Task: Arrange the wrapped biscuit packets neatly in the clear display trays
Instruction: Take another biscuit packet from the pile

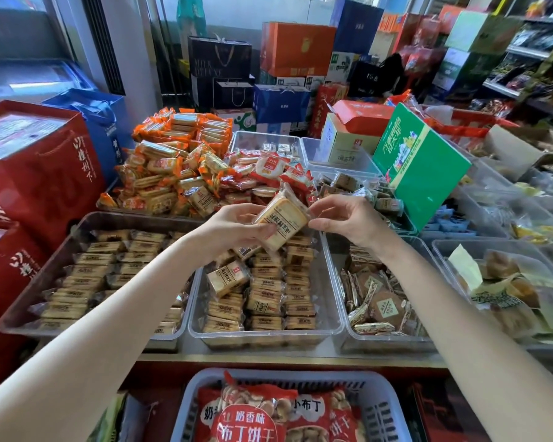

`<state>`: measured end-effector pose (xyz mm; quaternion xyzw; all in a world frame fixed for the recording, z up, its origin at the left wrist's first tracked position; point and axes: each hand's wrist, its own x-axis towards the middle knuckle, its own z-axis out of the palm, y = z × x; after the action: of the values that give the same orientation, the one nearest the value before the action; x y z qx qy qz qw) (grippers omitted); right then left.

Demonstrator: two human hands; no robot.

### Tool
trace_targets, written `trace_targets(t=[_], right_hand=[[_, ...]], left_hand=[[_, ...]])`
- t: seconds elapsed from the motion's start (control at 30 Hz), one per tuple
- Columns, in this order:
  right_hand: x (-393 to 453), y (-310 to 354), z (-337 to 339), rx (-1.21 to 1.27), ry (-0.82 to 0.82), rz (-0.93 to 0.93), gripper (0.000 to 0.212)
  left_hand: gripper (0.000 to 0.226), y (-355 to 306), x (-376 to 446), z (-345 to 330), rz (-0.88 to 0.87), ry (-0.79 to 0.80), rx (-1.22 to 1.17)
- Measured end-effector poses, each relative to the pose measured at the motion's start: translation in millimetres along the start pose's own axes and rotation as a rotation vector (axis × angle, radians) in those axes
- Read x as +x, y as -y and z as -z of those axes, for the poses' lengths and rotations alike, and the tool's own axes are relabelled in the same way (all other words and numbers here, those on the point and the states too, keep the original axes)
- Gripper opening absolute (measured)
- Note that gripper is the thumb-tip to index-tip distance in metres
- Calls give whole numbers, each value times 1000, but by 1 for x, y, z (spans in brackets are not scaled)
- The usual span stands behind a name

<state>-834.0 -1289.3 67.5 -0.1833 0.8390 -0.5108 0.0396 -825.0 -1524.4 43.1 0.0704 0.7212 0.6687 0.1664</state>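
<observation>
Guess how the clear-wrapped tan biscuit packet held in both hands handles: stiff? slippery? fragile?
The clear-wrapped tan biscuit packet probably stays stiff: it keeps a blocky shape between the left hand and right hand. Its glossy film looks slippery, though the loose end the right hand pinches offers grip. The biscuits inside would likely crack if squeezed.

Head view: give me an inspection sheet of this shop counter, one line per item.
Surface: counter edge carries clear trays side by side.
Job's things: biscuit packet held above the middle tray, which holds rows of like packets; one loose packet lies tilted on them.
Clutter: orange packets heaped behind; green box leaning.
Grips: left hand holds the packet; right hand pinches its wrapper end.
Cables: nothing seen.
Surroundings: gift boxes stacked behind, shelves at right, basket of bagged snacks below.
</observation>
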Motion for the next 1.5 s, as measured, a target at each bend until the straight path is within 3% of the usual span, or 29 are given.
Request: trace_targets(t=[0.17, 0.3, 0.37, 0.5, 0.63, 0.7, 0.87, 1.1, 1.2, 1.3, 1.43, 1.5], right_hand=[[6, 3, -7, 253, -62, -23, 5], [7, 6, -11, 415, -63, -102, 4], [8, 6, -14, 306, -68, -111, 2], [14, 6, -15, -415, -81, 52, 14], [21, 18, -20, -394, -171, 167, 14], [24, 17, -21, -411, -126, 172, 17], [25, 9, -26, -391, -180, 212, 10], [27, 6, -24, -192, -71, 42, 3], [26, 0, -20, -162, -66, 14, 11], [27, -3, -22, 42, -117, 6, 22], [33, -2, -35, 488, -165, -121, 19], [36, -4, -40, 469, -168, -155, 18]], left_hand=[[38, 1, 0, 2, -12, 8, -42], [58, 0, 1, 6, -15, -11, -69], [59, 3, 3, 7, -25, -54, 17], [61, 6, 3, 10, -49, -185, 294], [65, 2, 5, 8, -108, -201, 499], [69, -1, 4, 7, -128, -199, 560], [69, -4, 0, 6, -129, -174, 578], [67, 3, -3, 12, -78, -101, 323], [68, 9, -4, 20, -70, -73, 110], [73, 10, -3, 25, -84, -62, 67], [68, 6, 0, 28, -93, -99, 54], [66, 6, 0, 32, -79, -118, 88]])
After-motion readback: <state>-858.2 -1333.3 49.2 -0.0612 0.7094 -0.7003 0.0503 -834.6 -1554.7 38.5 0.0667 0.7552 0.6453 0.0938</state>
